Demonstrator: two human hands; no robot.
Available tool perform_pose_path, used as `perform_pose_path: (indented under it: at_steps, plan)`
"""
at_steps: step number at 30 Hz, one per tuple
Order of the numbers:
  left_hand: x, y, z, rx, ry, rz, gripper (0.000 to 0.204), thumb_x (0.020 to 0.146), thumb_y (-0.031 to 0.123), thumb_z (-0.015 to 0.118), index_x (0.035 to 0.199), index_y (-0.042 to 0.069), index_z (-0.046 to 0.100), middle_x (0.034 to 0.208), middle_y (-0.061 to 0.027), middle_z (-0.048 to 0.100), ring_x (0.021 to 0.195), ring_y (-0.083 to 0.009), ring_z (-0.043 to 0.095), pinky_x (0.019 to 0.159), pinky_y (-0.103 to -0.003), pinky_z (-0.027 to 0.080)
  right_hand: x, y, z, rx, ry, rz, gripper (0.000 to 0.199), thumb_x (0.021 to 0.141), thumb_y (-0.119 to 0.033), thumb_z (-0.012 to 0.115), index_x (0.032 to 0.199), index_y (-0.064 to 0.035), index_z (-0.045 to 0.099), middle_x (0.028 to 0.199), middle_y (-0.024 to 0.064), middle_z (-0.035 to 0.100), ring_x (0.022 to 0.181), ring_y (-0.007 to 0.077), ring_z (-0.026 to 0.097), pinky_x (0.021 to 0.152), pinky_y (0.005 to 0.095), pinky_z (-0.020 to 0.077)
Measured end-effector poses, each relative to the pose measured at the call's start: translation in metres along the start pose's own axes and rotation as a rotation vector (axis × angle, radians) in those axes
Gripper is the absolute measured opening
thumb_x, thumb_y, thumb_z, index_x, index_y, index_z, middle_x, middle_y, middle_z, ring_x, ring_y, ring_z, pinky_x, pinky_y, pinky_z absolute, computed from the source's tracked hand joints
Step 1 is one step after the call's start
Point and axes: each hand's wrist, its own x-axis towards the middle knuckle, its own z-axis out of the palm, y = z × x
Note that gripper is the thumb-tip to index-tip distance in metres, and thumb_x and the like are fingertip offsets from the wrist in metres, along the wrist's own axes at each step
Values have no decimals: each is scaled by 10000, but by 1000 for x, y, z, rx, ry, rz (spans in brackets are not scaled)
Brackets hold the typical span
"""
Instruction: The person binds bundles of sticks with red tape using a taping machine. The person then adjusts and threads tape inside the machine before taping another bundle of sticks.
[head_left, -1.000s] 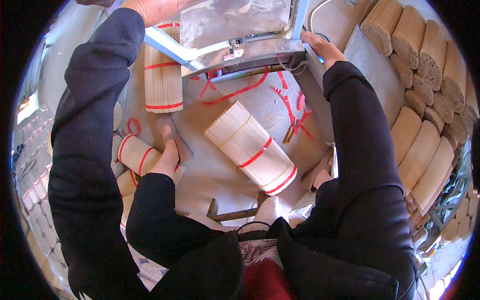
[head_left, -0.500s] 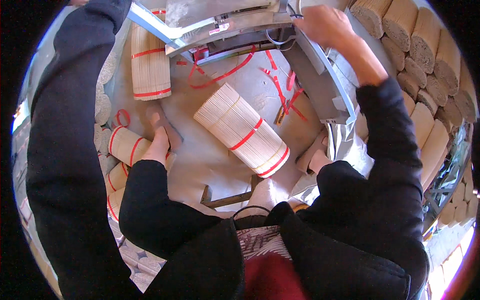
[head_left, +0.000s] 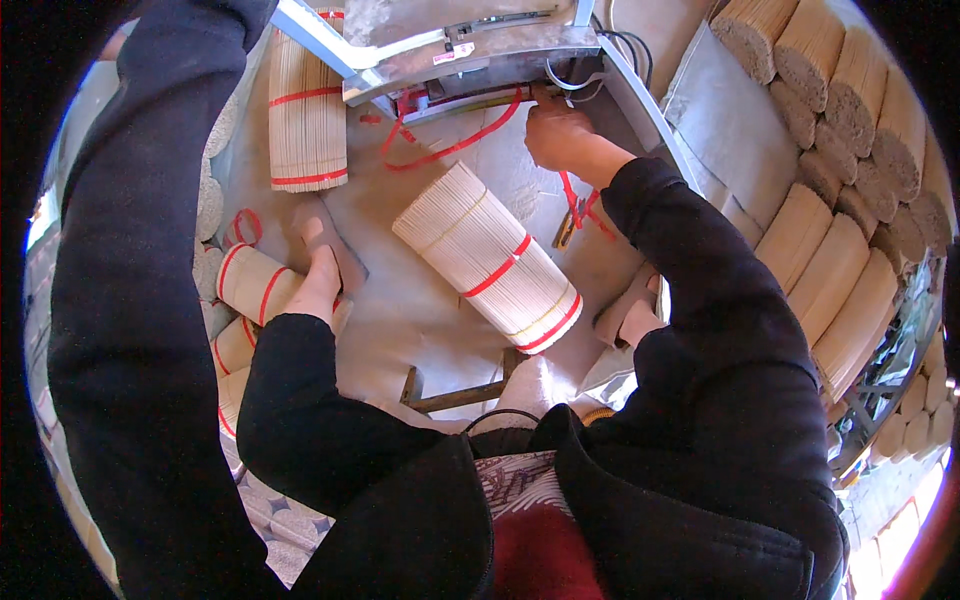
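Note:
At the top, my right hand (head_left: 562,132) reaches to the lower opening of a light-blue and grey metal machine (head_left: 480,42), beside its wires. Its fingers are curled; what they hold, if anything, is hidden. Only a sliver of my left hand (head_left: 114,46) shows past the black sleeve at the upper left, fingers out of sight. Between my feet a bundle of thin pale sticks (head_left: 480,250), bound with red straps and thin yellowish bands, lies slantwise on the floor. Loose red strap (head_left: 450,152) trails below the machine.
Another strapped stick bundle (head_left: 308,125) lies left of the machine, and smaller ones (head_left: 255,283) by my left foot. Unstrapped bundles (head_left: 800,60) are stacked at the right. A low stool (head_left: 455,398) is beneath me. More red strap scraps (head_left: 582,205) lie on the floor.
My right hand has moved left and down from the machine's upper right corner to its lower opening. The left sleeve has shifted slightly; the middle bundle stays in place.

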Motion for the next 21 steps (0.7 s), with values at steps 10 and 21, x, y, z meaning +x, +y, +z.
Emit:
perform_pose_path:
  at_steps: [10,21]
  plan:
    - [1,-6,-1,-12,36,9,593,765,564,601,908,-12,596,803,-222,608,779,-329,608,712,-381,452,3,13,-24,311,32,45,342,817,-270,540,918,41,641,1119,218,543,964,360,575,838,412,472]
    - [2,-6,1,138,39,-13,651,756,595,582,889,-42,571,809,-259,596,811,-386,596,715,-405,454,-11,-1,-31,304,115,111,209,727,-133,534,809,-26,693,877,180,662,793,326,659,661,449,527]
